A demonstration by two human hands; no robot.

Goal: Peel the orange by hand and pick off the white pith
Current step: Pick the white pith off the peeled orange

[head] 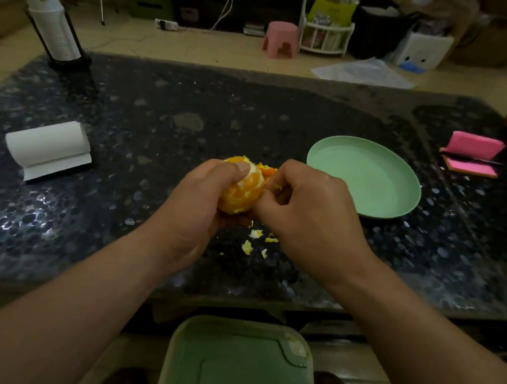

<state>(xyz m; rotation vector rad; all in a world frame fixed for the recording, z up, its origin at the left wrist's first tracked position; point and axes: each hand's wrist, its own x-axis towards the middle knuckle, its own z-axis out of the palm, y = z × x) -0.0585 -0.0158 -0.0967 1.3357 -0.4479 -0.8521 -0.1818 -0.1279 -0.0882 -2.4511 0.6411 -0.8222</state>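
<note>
So, left hand: holds the orange from the left and from below, with the thumb pressed on its top.
Right hand: fingers curled in against the right side of the orange, pinching at it. The bit it pinches is hidden.
Orange: in the middle of the frame, up off the table, between both hands. The side that shows is bare fruit with streaks of white pith.
Peel: a small orange bit sticks up at the top right of the fruit, next to the right hand.
Scraps: little yellow and white bits lie on the table just below the hands.
Done: most of the peel looks off, going by the side that shows.
Left to do: I think the last peel must come off, then the white pith. The back of the fruit is hidden, so more may be there.
Green plate: on the table, right of the hands.
Paper roll: on the left side of the table.
Green tray: at the bottom of the frame, below the table edge.
</note>
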